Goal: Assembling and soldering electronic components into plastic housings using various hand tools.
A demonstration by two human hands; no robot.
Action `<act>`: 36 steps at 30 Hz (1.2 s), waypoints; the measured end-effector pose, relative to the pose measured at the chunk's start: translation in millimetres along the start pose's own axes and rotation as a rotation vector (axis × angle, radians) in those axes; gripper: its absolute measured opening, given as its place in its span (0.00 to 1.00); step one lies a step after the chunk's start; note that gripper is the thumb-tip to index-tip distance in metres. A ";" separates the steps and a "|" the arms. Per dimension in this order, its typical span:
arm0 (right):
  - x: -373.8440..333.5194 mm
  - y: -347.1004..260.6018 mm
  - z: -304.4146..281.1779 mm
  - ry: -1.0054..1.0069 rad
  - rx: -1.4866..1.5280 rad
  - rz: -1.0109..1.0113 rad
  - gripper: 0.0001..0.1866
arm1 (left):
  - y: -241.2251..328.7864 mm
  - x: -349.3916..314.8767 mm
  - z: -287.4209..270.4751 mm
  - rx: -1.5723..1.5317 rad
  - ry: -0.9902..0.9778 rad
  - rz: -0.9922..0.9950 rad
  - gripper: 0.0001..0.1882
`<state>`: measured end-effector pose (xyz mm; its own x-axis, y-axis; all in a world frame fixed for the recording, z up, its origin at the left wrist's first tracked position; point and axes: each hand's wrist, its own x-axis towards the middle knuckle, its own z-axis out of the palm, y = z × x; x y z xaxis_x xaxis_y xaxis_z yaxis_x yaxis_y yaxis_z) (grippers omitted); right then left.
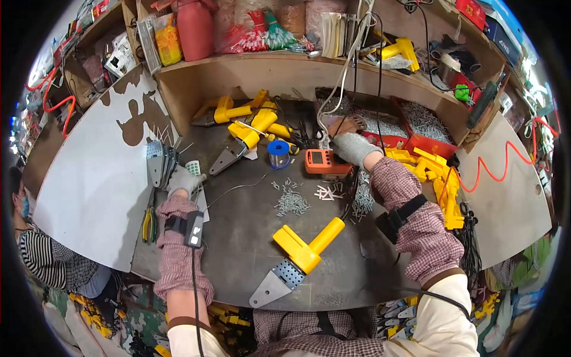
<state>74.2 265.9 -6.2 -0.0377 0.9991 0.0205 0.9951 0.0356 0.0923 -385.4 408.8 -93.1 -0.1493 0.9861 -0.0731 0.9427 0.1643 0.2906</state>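
Risking a fall if nudged, the yellow tool [302,256] is being supported near the worktop's [238,250] front edge, the hands' [183,181] [355,149] grasp unclear.

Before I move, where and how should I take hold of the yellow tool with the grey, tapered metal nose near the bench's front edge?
Probably best with a wrapping grip on the straight yellow cylindrical handle, coming from the person's right: it juts toward the far right, away from the tapered grey metal nose.
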 end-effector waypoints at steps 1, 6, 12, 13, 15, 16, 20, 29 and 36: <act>-2.0 10.9 5.9 -0.012 -0.061 0.035 0.12 | 0.7 32.6 16.4 0.017 -0.102 0.098 0.51; -12.3 -68.1 -9.1 0.019 -0.188 -0.063 0.16 | -30.6 37.7 9.1 -0.110 0.026 0.028 0.42; -41.0 -155.7 -28.5 0.054 1.192 -0.223 0.42 | 90.9 -145.6 -85.9 -0.738 0.070 0.720 0.46; -33.6 -180.2 -27.4 0.007 1.391 -0.276 0.44 | 83.9 -152.2 -77.2 -0.769 0.077 0.827 0.49; -26.2 -192.3 -22.5 -0.044 1.585 -0.307 0.46 | 83.8 -167.5 -78.3 -0.886 0.069 0.915 0.54; -22.4 -196.4 -21.4 -0.018 1.519 -0.259 0.45 | 75.0 -162.5 -89.5 -0.891 0.175 0.827 0.50; -11.9 -219.8 -23.0 -0.167 1.378 -0.146 0.33 | -53.0 -55.2 -90.1 -0.780 0.258 0.417 0.42; 82.0 -276.2 35.9 -0.292 1.178 -0.118 0.38 | -18.2 -9.8 -15.3 -0.166 -0.070 0.282 0.52; 77.5 -257.3 -3.0 0.192 1.997 -0.112 0.27 | 28.3 -92.8 -39.7 -0.779 0.177 0.677 0.48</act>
<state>-185.0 334.1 -25.4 0.0325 0.9807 0.1926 -0.3347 0.1923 -0.9225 -356.7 323.0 -40.3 0.2370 0.8573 0.4571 0.4019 -0.5148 0.7572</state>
